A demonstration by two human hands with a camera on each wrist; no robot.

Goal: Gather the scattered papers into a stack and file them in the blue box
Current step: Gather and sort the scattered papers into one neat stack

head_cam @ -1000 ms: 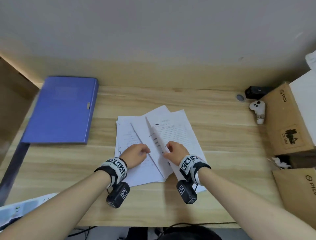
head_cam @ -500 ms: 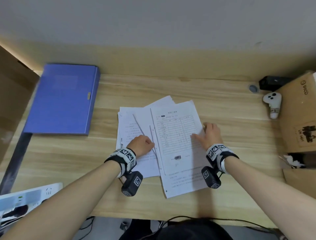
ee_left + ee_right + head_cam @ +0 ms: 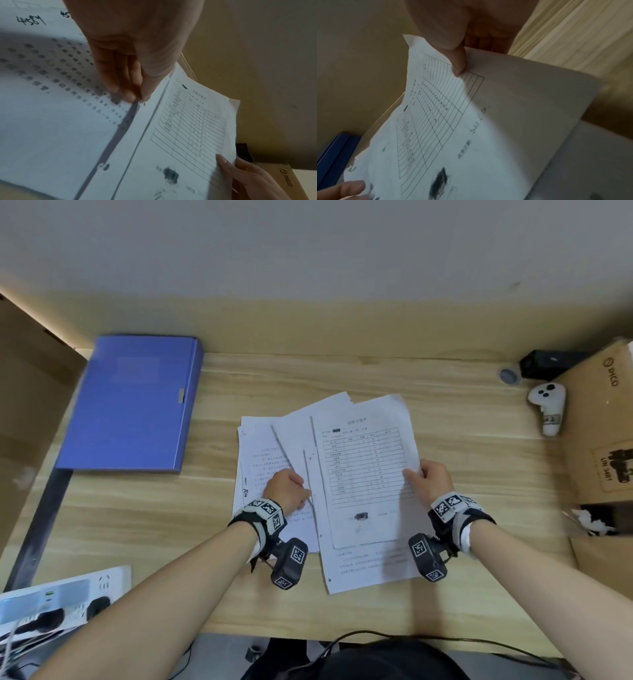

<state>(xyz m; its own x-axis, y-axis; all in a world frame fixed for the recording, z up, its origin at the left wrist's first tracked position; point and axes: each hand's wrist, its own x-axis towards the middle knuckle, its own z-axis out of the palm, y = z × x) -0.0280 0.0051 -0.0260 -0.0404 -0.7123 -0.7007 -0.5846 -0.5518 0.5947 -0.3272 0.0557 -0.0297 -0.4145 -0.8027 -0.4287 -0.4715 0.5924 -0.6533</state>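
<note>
Several white printed papers (image 3: pixel 274 446) lie overlapping and fanned out mid-table. On top is a sheet with a ruled table (image 3: pixel 363 467), (image 3: pixel 447 121), (image 3: pixel 192 124). My right hand (image 3: pixel 416 474) pinches that sheet's right edge, thumb (image 3: pixel 457 63) on top and fingers underneath, and the edge is lifted a little. My left hand (image 3: pixel 305 493), (image 3: pixel 135 96) pinches the left edge of a sheet just left of the form, its fingertips (image 3: pixel 126 94) at the edge. The closed blue box (image 3: pixel 133 402), (image 3: pixel 334 155) lies flat at the far left.
Cardboard boxes (image 3: pixel 596 422) crowd the right side, with a white controller (image 3: pixel 548 409) and a black device (image 3: pixel 548 364) beside them. A white power strip (image 3: pixel 61 594) sits at the near left corner. More cardboard (image 3: pixel 30 412) stands along the left edge.
My right hand moved from the middle of the papers to the top form's right edge and now pinches it. The form has turned straighter. My left hand stayed in place.
</note>
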